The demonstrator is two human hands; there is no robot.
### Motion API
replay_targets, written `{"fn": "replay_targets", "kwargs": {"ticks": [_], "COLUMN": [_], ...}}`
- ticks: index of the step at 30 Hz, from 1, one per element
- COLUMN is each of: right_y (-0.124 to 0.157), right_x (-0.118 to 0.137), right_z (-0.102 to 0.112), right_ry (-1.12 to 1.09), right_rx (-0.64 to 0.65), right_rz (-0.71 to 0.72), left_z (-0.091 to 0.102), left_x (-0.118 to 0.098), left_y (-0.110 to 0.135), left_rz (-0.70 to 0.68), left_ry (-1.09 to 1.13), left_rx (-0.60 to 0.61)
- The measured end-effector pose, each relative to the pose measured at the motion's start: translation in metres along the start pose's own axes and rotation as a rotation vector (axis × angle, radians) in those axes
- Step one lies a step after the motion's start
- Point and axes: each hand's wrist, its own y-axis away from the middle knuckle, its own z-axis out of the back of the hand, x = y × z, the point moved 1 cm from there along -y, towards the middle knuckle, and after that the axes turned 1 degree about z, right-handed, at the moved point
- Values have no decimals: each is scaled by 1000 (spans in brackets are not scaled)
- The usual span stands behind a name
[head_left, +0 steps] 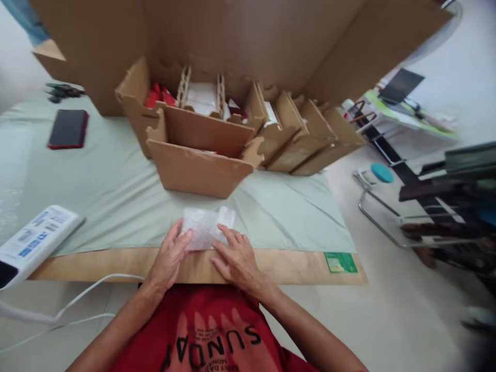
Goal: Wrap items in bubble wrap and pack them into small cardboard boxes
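While 2 grips (169, 258) (239, 258) touch it, plastic (200, 230) lies between.

The translucent plastic packet (200, 230) lies flat on the tabletop (287, 263), close to its near edge. It is colourless and slightly wrinkled; a whiter strip (227, 215) occupies the packet's right end.

Wears red shirt (209, 302). Bears black capitals (214, 350) across front, legible as SUNDAY, upside down in head view, last letter partly lost at fold. Carries smaller black text above and below, mostly unreadable. Shows paler, finger-like shapes (201, 325) behind lettering. Has bare left hand (169, 258), right hand (238, 258), forearms (120, 323).
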Motion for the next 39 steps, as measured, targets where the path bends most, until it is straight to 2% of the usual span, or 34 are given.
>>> {"fn": "replay_targets", "kwargs": {"ticks": [2,6,9,12,16,18,20,23,26,30,34,37,39], "right_y": [11,28,47,70,84,77,63,36,18,17,26,27,27], "right_x": [2,-6,-20,-35,-51,-62,-76,-101,-118,-123,-120,-113,-104], "right_z": [-9,-12,-12,-8,9,16,19,13,4,0,3,10,19], "right_ry": [-117,-302,-431,-455,-311,-204,-112,-69,-91,-91,-50,-75,-196], "right_rx": [19,-170,-300,-335,-385,-430,-429,-278,-142,-209,-305,-396,-481], "right_rz": [-106,-364,-579,-689,-642,-619,-621,-660,-644,-541,-534,-532,-502], "left_z": [-7,-9,-6,-4,-2,-2,-3,-11,-19,-19,-14,-17,-21], "left_x": [5,8,-1,-13,-18,-16,-13,-10,-8,-6,-7,-11,-12], "left_y": [-4,-10,-11,-12,-14,-15,-15,-16,-19,-23,-20,-18,-21], "left_rz": [-41,-59,-83,-95,-58,-105,-209,-369,-439,-485,-519,-656,-762], "left_ry": [-188,-300,-326,-379,-461,-592,-806,-1176,-1415,-1457,-1422,-1369,-1346], "left_rx": [-79,-123,-176,-195,-148,-149,-147,-137,-122,-121,-115,-119,-77]}}
